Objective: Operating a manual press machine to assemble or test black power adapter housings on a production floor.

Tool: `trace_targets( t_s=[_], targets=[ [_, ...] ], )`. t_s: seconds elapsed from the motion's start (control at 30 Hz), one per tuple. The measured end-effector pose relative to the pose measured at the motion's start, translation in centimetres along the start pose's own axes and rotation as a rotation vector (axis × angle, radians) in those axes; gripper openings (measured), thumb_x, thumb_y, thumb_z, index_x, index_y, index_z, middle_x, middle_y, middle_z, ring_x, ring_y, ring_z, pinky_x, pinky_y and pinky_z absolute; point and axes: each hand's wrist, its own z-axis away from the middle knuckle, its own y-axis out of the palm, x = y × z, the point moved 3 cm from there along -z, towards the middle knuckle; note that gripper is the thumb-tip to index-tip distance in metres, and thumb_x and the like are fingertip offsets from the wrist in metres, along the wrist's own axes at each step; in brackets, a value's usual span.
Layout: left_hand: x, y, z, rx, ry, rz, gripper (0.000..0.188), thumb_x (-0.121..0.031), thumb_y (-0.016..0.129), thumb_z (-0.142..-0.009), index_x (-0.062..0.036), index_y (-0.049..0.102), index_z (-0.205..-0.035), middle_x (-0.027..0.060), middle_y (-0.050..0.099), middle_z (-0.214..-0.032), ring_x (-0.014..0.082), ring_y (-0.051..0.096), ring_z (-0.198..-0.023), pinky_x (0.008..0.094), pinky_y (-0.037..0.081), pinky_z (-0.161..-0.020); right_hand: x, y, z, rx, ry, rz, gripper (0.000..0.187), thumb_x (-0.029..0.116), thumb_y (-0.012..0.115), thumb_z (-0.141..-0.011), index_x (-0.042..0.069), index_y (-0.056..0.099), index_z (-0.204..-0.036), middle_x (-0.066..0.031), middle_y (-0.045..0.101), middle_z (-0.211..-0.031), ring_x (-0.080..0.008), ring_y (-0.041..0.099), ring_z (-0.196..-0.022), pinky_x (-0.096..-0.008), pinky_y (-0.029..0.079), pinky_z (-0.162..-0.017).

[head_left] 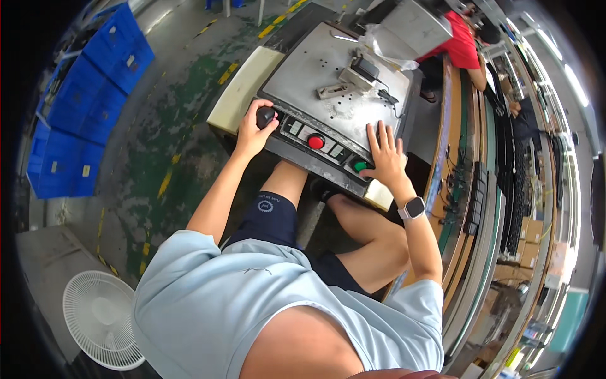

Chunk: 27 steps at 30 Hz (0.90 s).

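Note:
At the machine's front left corner, my left hand (255,129) is closed round a small black rounded plastic piece (265,116); its exact kind does not show. My right hand (387,155) is open, fingers spread over the right front edge of the metal worktable (300,69), its thumb beside a green push button (360,166). Between my hands, the front panel carries a large red button (315,141). On the plate stands a metal fixture (356,79) with a black power adapter (365,68) on top. The adapter's thin black cable (388,96) trails to the right.
Blue bins (85,101) stand at the far left, and a white fan (104,319) at the lower left. A long conveyor bench (464,189) with black adapters runs along the right. A person in a red shirt (463,41) works there. Clear plastic film (382,44) lies behind the fixture.

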Motion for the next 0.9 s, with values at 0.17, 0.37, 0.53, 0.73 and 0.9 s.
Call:
trace_targets(
  t_s=[0.17,0.37,0.53,0.73,0.9],
  targets=[
    [-6.3,4.7,0.2,0.185,0.121,0.08,0.042,-0.011,0.062,-0.086,-0.0052,0.05,-0.125,0.0086,0.058,-0.107,0.0169,0.057,-0.087,0.0291,0.046,-0.082,5.2,-6.6,2.1,-0.467,-0.182,-0.735,0.081,0.027,0.08,-0.074,-0.001,0.038,-0.137,-0.0213,0.047,-0.135,-0.0324,0.052,-0.121,-0.0415,0.046,-0.096],
    [-14.3,11.0,2.5,0.674,-0.049,0.143,0.056,-0.04,0.041,-0.1,-0.0057,0.034,-0.144,0.0138,0.054,-0.128,0.0231,0.052,-0.115,0.0323,0.038,-0.099,1.4,-10.4,7.1,0.012,0.052,-1.793,0.023,0.015,0.065,-0.091,0.002,0.055,-0.107,-0.0076,0.063,-0.095,-0.0116,0.059,-0.074,-0.0199,0.045,-0.06],
    [-7.2,8.1,5.5,0.797,-0.149,0.057,0.051,-0.038,0.04,-0.102,-0.0072,0.037,-0.143,0.011,0.054,-0.131,0.018,0.052,-0.113,0.0297,0.039,-0.096,-14.6,-12.7,22.0,-0.699,0.606,-0.592,0.026,0.017,0.068,-0.085,0.002,0.06,-0.105,-0.0099,0.065,-0.096,-0.0229,0.061,-0.077,-0.0337,0.048,-0.069],
    [-2.4,4.6,11.3,0.81,-0.54,0.055,0.039,-0.032,0.044,-0.102,-0.0064,0.047,-0.132,0.0106,0.057,-0.125,0.0163,0.056,-0.106,0.027,0.043,-0.09,-30.6,1.3,54.0,-0.071,1.525,-0.096,0.049,0.042,0.067,-0.083,0.0,0.067,-0.11,-0.0209,0.066,-0.111,-0.0362,0.065,-0.095,-0.0428,0.052,-0.081],
    [-3.1,5.0,11.1,0.766,-0.549,0.022,0.039,-0.03,0.045,-0.102,-0.0056,0.046,-0.132,0.0116,0.058,-0.123,0.0169,0.057,-0.106,0.0269,0.043,-0.09,-29.4,1.1,46.8,-0.222,1.578,-0.002,0.042,0.034,0.066,-0.08,-0.005,0.068,-0.094,-0.0237,0.068,-0.092,-0.0384,0.066,-0.083,-0.0451,0.053,-0.072]
  ],
)
